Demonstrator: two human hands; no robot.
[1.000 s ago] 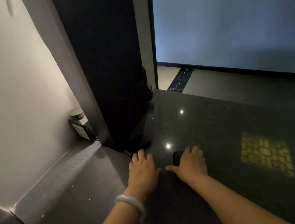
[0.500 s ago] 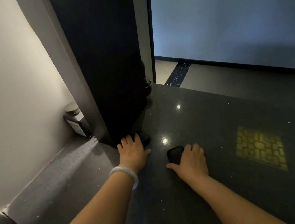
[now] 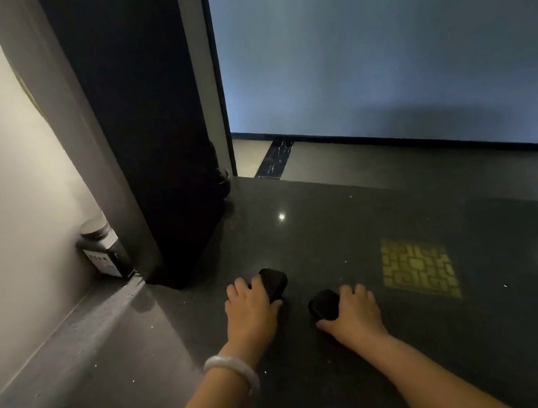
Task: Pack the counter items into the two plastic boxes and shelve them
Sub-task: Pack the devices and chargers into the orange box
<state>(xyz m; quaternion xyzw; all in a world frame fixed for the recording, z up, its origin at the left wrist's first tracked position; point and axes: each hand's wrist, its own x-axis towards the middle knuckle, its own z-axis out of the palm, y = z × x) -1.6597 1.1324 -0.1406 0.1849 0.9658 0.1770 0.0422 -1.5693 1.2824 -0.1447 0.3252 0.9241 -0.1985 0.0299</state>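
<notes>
Now left hand (image 3: 251, 310) also holds, seemingly, a dark object (image 3: 273, 282).

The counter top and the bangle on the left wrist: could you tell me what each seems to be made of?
The counter top looks like polished dark stone, perhaps granite or quartz: it mirrors ceiling lights as sharp bright dots and shows fine pale flecks. The bangle looks like smooth, pale, slightly translucent stone such as jade, though glass or resin cannot be ruled out.
</notes>
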